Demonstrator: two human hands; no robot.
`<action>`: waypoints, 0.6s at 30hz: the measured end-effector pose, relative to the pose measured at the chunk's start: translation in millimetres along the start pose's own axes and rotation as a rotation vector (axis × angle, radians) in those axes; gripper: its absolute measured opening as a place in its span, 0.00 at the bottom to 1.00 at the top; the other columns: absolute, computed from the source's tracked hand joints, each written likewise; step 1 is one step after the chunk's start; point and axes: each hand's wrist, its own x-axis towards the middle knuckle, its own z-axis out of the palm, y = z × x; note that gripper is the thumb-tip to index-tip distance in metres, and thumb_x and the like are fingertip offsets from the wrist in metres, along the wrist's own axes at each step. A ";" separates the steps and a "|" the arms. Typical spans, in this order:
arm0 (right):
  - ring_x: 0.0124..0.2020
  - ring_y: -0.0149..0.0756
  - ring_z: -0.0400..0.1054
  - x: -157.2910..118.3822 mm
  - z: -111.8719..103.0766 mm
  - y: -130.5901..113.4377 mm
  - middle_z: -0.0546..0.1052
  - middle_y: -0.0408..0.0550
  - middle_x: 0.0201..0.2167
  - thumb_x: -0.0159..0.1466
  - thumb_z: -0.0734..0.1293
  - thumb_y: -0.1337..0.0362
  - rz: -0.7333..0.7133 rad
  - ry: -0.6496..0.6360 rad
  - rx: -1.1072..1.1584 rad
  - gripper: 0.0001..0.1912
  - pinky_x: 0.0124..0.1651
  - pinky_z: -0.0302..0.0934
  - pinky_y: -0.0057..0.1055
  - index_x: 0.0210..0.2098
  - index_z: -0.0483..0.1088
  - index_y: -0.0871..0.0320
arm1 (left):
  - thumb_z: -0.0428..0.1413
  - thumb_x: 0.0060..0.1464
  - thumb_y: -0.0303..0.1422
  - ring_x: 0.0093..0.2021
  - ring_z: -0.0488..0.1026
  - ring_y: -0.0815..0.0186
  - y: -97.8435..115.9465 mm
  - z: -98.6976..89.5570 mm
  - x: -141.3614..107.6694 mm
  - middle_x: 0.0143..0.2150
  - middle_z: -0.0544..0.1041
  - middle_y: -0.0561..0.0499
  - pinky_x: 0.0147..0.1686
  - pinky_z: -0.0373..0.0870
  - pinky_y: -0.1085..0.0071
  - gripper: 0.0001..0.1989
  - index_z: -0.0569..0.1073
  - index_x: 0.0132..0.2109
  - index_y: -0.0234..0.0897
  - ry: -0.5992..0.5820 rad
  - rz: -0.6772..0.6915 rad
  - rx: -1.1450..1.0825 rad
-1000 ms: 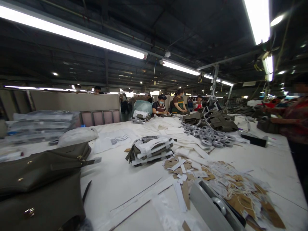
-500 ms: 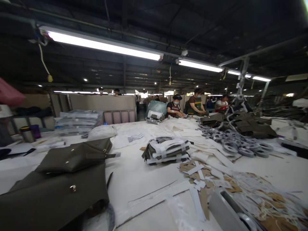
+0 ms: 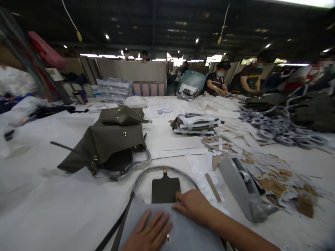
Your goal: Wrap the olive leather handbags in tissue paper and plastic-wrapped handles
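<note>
Flat on the pale grey front of a bag [image 3: 193, 230] lies my left hand [image 3: 150, 232], open, its fingers slightly spread. My right hand [image 3: 192, 205] reaches in from the right and pinches the lower right edge of a dark olive leather tab [image 3: 165, 190]. That tab hangs from a small gold clasp above the bag's top edge. A wrapped handle [image 3: 154, 168] arches behind the tab, and a dark strap [image 3: 119, 223] runs down the left side. What covers the bag in grey, a film or lining, I cannot tell. Its lower part is out of frame.
Olive leather bags [image 3: 110, 141] lie to the left. Ahead is a wrapped stack [image 3: 196, 123]. A grey tape dispenser [image 3: 238, 184] stands at right beside paper and cardboard scraps [image 3: 280, 181]. Wrapped rings [image 3: 277, 125] are piled farther back. Two masked co-workers [image 3: 217, 82] stand across the table.
The view has tilted down and swung left. Both my hands and the grey-fronted bag, out of view before, now appear at the bottom. Farther co-workers remain at the table.
</note>
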 end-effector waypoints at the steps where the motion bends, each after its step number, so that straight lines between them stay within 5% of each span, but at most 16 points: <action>1: 0.34 0.48 0.77 -1.6 -3.1 -0.7 0.81 0.54 0.32 0.68 0.60 0.46 -0.016 -0.002 -0.035 0.21 0.33 0.64 0.34 0.43 0.73 0.56 | 0.51 0.63 0.46 0.68 0.58 0.60 6.0 -6.6 -3.5 0.70 0.59 0.51 0.67 0.56 0.61 0.35 0.49 0.72 0.47 -0.045 -0.028 -0.038; 4: 0.35 0.47 0.77 -5.6 -14.2 -2.2 0.81 0.53 0.33 0.70 0.59 0.48 -0.054 0.035 -0.047 0.19 0.35 0.64 0.33 0.42 0.73 0.57 | 0.47 0.62 0.54 0.71 0.51 0.55 16.8 -24.6 -6.6 0.73 0.49 0.50 0.70 0.45 0.51 0.40 0.42 0.73 0.45 -0.104 -0.103 -0.130; 7: 0.37 0.44 0.76 -0.6 -24.8 -4.3 0.81 0.52 0.34 0.70 0.61 0.52 -0.042 0.167 0.044 0.16 0.39 0.64 0.33 0.41 0.73 0.57 | 0.45 0.63 0.54 0.72 0.49 0.56 20.1 -32.0 -5.3 0.73 0.50 0.49 0.70 0.40 0.50 0.38 0.44 0.72 0.44 -0.105 -0.117 -0.172; 11: 0.49 0.44 0.73 34.3 -33.5 -7.6 0.78 0.56 0.48 0.69 0.63 0.58 0.042 0.425 0.229 0.17 0.52 0.64 0.36 0.54 0.69 0.60 | 0.43 0.64 0.55 0.72 0.48 0.57 20.7 -30.6 -5.1 0.73 0.52 0.46 0.70 0.38 0.51 0.36 0.49 0.72 0.42 -0.077 -0.116 -0.186; 15: 0.44 0.41 0.75 69.0 -39.3 -11.4 0.81 0.52 0.42 0.66 0.66 0.63 0.042 0.351 0.323 0.14 0.48 0.67 0.32 0.50 0.74 0.62 | 0.42 0.64 0.55 0.72 0.49 0.58 22.6 -29.7 -6.2 0.72 0.54 0.46 0.70 0.38 0.53 0.35 0.53 0.70 0.41 -0.040 -0.121 -0.184; 18: 0.43 0.39 0.76 60.8 -47.4 -18.7 0.82 0.48 0.40 0.68 0.64 0.64 -0.020 0.358 0.345 0.11 0.48 0.66 0.31 0.42 0.78 0.60 | 0.43 0.64 0.55 0.71 0.51 0.58 23.9 -29.7 -6.8 0.72 0.56 0.46 0.69 0.39 0.54 0.35 0.54 0.70 0.41 0.000 -0.111 -0.161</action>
